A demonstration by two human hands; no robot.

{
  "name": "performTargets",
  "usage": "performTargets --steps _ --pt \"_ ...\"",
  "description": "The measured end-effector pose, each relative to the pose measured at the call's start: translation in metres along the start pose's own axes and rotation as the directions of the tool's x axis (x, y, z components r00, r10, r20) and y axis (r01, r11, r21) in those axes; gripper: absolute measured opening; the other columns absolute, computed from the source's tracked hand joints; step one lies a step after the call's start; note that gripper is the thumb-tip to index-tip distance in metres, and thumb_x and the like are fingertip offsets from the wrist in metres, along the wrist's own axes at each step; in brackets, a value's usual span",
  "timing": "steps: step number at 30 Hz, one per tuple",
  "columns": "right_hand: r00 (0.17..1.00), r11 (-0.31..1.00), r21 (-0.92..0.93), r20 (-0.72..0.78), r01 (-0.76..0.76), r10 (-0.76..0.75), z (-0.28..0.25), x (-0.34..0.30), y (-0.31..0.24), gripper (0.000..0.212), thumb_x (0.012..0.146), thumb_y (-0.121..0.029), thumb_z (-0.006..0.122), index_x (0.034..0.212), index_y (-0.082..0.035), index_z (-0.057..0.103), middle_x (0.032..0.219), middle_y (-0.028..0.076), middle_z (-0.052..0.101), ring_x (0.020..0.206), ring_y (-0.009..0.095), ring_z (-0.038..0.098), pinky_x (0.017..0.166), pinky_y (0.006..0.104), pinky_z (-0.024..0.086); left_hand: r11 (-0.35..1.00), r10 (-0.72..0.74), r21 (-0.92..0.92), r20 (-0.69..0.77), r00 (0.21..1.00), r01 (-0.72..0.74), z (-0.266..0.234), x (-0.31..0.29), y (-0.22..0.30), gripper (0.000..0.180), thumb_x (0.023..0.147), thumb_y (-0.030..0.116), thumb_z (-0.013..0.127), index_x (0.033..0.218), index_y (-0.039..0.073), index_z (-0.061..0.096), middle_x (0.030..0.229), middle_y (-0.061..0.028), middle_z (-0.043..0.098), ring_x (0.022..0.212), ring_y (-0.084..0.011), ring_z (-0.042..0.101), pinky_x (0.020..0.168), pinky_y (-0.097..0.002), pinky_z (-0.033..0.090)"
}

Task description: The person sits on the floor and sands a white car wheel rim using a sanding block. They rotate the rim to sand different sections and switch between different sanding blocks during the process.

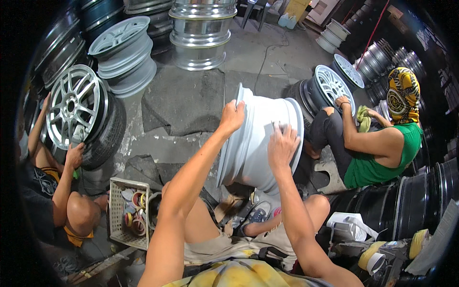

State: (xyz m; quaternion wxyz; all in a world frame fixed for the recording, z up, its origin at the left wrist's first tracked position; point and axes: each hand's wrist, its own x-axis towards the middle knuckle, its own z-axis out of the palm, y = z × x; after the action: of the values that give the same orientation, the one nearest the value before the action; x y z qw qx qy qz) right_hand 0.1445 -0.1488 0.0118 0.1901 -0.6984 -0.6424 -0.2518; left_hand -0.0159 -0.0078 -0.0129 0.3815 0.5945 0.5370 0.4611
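Observation:
In front of me a light grey wheel rim [260,115] stands on its edge, its pale barrel turned up. My left hand [233,116] grips the rim's left flange, fingers wrapped over the lip. On the barrel near the right flange lies my right hand [283,146], its fingers bent and pressed together. A small grey piece [276,126] shows at those fingertips; its kind is too small to make out. The rim's underside is hidden behind my forearms and legs.
A basket [114,210] with tape rolls stands left of my legs. At left a person holds a spoked wheel [71,106] on a tyre [107,131]; at right a person in green [382,153] handles another wheel [330,83]. Stacked rims [201,33] stand beyond. A container [346,227] sits lower right.

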Motion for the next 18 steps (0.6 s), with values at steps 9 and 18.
performTargets --steps 9,18 --pt "0.998 0.999 -0.045 0.049 -0.028 0.03 -0.003 0.006 0.003 0.04 0.082 -0.013 0.066 0.122 -0.01 0.07 0.116 0.012 0.059 0.11 0.03 0.054 0.089 0.0456 0.042 0.999 0.039 0.011 -0.036 0.999 -0.039 -0.002 -0.01 0.007 0.049 0.102 0.034 0.051 0.105 -0.014 0.062 0.101 -0.0372 0.067 0.105 -0.0509 0.065 0.09 -0.0523 0.049" --pt "0.999 0.998 0.046 0.015 0.04 -0.041 0.001 0.026 0.007 0.041 0.083 -0.012 0.067 0.123 -0.008 0.071 0.106 0.008 0.06 0.103 0.027 0.054 0.084 0.0448 0.04 0.999 0.028 -0.025 -0.053 0.998 -0.029 0.005 -0.009 0.003 0.049 0.102 0.035 0.05 0.106 -0.012 0.063 0.104 -0.0366 0.067 0.105 -0.05 0.065 0.09 -0.0521 0.049"
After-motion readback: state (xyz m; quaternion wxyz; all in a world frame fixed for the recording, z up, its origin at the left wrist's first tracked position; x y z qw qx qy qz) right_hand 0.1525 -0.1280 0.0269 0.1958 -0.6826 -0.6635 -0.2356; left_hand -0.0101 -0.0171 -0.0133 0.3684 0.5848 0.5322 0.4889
